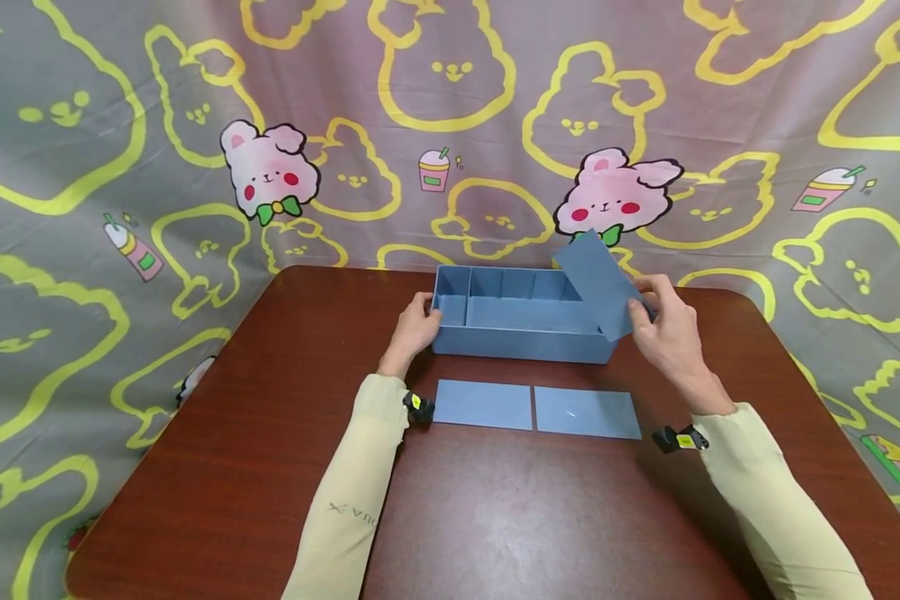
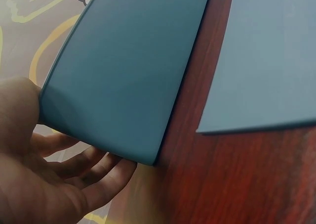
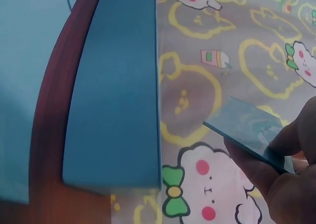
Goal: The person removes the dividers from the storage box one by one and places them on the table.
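One thin, flat rectangular panel (image 1: 596,283) is pinched in my right hand (image 1: 669,329), thumb on the near face. It is plain blue-grey, straight-edged and square-cornered, and I hold it tilted, with its upper end leaning to the left. From the head it overlaps the right end of a long open box (image 1: 521,343); the right wrist view shows the panel apart from the box's long side, its face paler there and touched with whitish reflections.

My left hand (image 1: 413,323) grips the box by its left end, the thumb at the near corner and the fingers spread along the end wall. The box sits upright on the table, lengthwise across from me near the far edge. It is the same matte blue-grey as the panel, with smooth, unmarked outer walls and a narrow rim. Inside, an upright divider (image 1: 468,298) cuts off a small compartment on the left from a much longer one on the right, where faint vertical lines mark the back wall.

Two more blue-grey panels, the left one (image 1: 483,404) and the right one (image 1: 588,412), lie flat just on my side of the box, end to end with a narrow gap between; a small bright fleck shows on the right one. The table (image 1: 307,417) is reddish-brown wood, and behind it hangs a grey-pink cloth (image 1: 487,158) with yellow outlines and rabbit faces.
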{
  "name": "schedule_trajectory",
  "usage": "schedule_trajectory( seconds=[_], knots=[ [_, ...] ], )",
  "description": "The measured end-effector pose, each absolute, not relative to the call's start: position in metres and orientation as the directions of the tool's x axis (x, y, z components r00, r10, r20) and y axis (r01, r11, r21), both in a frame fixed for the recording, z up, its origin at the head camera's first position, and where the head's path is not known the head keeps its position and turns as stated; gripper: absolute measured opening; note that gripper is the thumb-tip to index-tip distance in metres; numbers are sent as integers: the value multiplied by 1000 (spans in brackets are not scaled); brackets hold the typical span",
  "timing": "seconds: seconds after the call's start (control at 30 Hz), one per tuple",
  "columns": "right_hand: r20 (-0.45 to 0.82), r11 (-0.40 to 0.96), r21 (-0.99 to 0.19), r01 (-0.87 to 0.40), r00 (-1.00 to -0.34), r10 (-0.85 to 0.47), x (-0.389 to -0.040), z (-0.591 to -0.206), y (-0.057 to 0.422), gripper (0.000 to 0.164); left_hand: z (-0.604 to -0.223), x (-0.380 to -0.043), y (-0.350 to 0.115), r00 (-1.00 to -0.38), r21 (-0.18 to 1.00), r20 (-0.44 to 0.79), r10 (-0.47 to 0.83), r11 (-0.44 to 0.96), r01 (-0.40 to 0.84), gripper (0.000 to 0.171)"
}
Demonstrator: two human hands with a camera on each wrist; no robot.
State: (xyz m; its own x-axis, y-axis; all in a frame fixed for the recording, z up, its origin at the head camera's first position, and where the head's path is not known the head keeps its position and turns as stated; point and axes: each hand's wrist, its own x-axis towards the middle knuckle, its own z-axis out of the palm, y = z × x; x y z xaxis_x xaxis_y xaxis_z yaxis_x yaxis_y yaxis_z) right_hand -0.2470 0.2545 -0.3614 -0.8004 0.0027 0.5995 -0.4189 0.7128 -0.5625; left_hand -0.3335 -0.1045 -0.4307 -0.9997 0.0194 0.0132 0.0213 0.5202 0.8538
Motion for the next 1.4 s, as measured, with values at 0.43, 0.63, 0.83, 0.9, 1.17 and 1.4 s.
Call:
schedule_trajectory(
  seconds=[0.43,0.63,0.83,0.9,1.17,1.4],
  knots=[
    [608,793,-500,-349,-793,34,-238,-373,283,20,-431,-335,-105,-1000,857,21,16,515,26,47],
    [565,804,-514,-298,-824,56,-231,-380,293,24,-433,-337,-105,-1000,859,7,14,511,13,48],
    [494,810,-548,-212,-862,109,-227,-386,305,28,-431,-336,-105,-1000,861,-4,12,508,3,48],
    [483,814,-548,-192,-867,120,-227,-388,309,28,-431,-335,-105,-1000,861,-5,11,509,1,48],
    [383,851,-508,-132,-920,86,-229,-392,321,27,-429,-335,-105,-1000,857,-11,8,516,-5,49],
    [305,875,-470,-113,-951,41,-232,-398,325,27,-429,-333,-106,-1000,854,-4,12,520,3,49]
  ],
)
